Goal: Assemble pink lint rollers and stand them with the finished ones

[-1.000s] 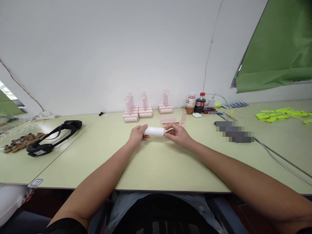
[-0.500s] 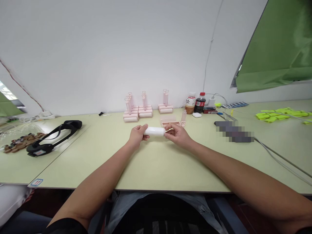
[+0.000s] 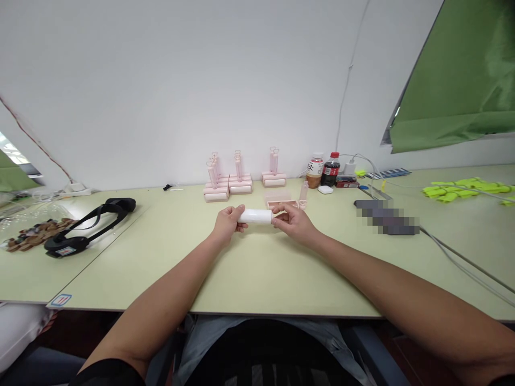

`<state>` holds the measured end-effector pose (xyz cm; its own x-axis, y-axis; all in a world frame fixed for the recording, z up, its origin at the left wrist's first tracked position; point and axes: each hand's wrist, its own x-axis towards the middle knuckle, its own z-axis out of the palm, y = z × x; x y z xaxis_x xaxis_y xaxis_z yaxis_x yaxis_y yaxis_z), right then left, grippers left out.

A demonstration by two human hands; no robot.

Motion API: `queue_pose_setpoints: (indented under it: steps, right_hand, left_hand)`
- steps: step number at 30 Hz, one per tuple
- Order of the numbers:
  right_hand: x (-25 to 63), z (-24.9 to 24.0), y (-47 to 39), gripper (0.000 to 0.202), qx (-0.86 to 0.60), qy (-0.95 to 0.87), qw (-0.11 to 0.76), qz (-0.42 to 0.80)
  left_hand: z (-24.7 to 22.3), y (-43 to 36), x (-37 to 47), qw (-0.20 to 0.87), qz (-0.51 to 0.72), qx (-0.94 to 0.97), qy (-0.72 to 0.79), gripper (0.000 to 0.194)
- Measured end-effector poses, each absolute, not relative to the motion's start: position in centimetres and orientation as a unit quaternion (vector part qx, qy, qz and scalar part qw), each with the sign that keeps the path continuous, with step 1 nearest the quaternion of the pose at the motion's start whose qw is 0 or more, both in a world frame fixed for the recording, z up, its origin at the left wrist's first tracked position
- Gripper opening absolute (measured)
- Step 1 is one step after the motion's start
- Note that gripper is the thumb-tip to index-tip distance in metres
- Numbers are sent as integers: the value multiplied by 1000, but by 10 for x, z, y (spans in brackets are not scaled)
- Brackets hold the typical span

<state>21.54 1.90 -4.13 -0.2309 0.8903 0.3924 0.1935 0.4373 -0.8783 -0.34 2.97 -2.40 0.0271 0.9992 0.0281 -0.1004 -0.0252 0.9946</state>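
Observation:
A white roll lies level between my hands, above the pale green table. My left hand is closed round its left end, thumb on top. At the roll's right end, my right hand pinches the edge with thumb and fingers. Just behind the right hand are an open pink case and an upright pink handle piece. Several pink boxes with upright pink pieces on them stand along the wall.
Two bottles and a small white case stand at the back right. Farther right are a blurred dark device, cables and yellow-green strips. A black headset lies at the left.

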Motion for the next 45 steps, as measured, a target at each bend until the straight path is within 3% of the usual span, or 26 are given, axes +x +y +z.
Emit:
queue_pose_setpoints:
  steps: [15,20,26,32,39,45]
  right_hand:
    - [216,-41,18,34,-358,-692,484,399]
    - [216,-36,16,32,-345,-697,527,343]
    - [214,-34,10,48,-360,-677,582,272]
    - [207,-32,-3,49,-331,-767,464,294]
    - [205,-35,-4,55,-305,-821,414,249]
    - [204,-40,-3,51,-314,-815,384,300]
  left_hand:
    - [-21,31,-5,583,527,439,435,32]
    - [-16,32,-7,626,543,375,415,25]
    - [-17,35,-7,636,553,350,408,25]
    - [-17,34,-7,641,550,332,419,22]
    - [-17,37,-9,628,572,316,424,19]
    - [-23,40,-10,596,578,351,433,26]
